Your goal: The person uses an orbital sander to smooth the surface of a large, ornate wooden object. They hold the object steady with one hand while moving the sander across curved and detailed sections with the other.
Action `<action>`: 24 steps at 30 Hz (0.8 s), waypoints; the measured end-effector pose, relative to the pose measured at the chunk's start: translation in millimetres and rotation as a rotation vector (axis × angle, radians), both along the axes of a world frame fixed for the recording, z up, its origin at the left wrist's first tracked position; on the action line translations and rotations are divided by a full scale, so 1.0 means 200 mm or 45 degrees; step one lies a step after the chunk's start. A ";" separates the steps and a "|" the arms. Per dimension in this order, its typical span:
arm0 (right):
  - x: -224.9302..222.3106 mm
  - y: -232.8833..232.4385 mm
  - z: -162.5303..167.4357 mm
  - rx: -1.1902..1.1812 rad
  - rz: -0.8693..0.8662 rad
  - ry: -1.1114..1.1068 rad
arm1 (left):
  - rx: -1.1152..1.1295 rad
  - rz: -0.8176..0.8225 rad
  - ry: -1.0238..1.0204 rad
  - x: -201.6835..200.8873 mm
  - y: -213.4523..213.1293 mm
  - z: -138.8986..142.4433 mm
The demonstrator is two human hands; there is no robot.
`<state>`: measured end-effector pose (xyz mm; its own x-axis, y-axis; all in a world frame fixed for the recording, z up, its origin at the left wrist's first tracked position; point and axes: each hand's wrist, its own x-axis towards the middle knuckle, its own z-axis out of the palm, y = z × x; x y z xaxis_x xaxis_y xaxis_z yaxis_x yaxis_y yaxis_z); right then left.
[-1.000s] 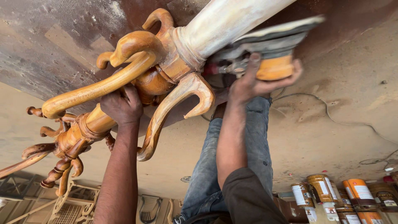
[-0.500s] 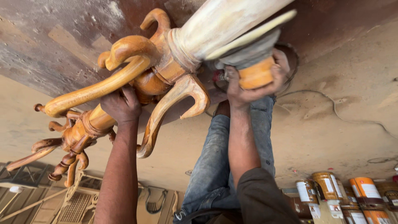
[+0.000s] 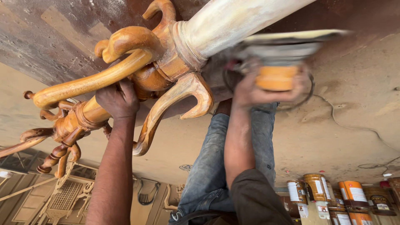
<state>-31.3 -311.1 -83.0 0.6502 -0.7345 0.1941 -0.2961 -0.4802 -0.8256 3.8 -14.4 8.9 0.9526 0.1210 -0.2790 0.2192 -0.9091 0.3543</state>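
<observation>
The left hand [image 3: 118, 99] is wrapped tight around a big carved wooden post [image 3: 137, 79]. The fingers are curled closed on the wood, right where the curly hooks stick out. The post is shiny orange-brown at that end, with bent arms that look like hooks going every way. The other end, up at the top, is pale and bare [image 3: 233, 25], like the colour has been rubbed off. The post lies tilted across the top and left of the view, above a dusty tan floor [image 3: 333, 137]. The right hand [image 3: 266, 89] holds a sanding tool [image 3: 279, 58] with an orange body and a flat round pad. The hand is closed around the orange part. The tool looks blurry, and its pad sits right by the pale part of the post, but I cannot tell if it is touching. A thin cord [image 3: 346, 116] lies wiggly on the floor near the tool. The person's leg in blue jeans [image 3: 216, 166] is under the right arm. Down in the bottom right corner stands a row of cans [image 3: 333, 196]. They are round tins with orange, brown and white wrappers, standing close together. Their lids are on, so what is inside is hidden. At the bottom left are pale carved wooden panels [image 3: 62, 200] with holes in them.
</observation>
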 end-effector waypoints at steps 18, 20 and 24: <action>-0.07 -0.02 -0.10 0.192 -0.055 -0.001 | -0.002 -0.049 0.023 -0.03 0.05 -0.03; -0.05 -0.08 -0.09 0.177 -0.064 0.005 | 0.009 -0.041 0.032 -0.03 0.05 -0.02; 0.01 -0.08 -0.03 0.060 0.152 -0.017 | 0.033 -0.057 -0.028 -0.01 0.02 -0.02</action>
<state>-30.1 -327.3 -89.3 0.7310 -0.6608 0.1701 -0.2282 -0.4718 -0.8516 2.5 -9.9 4.8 0.9633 0.0847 -0.2549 0.1701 -0.9268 0.3347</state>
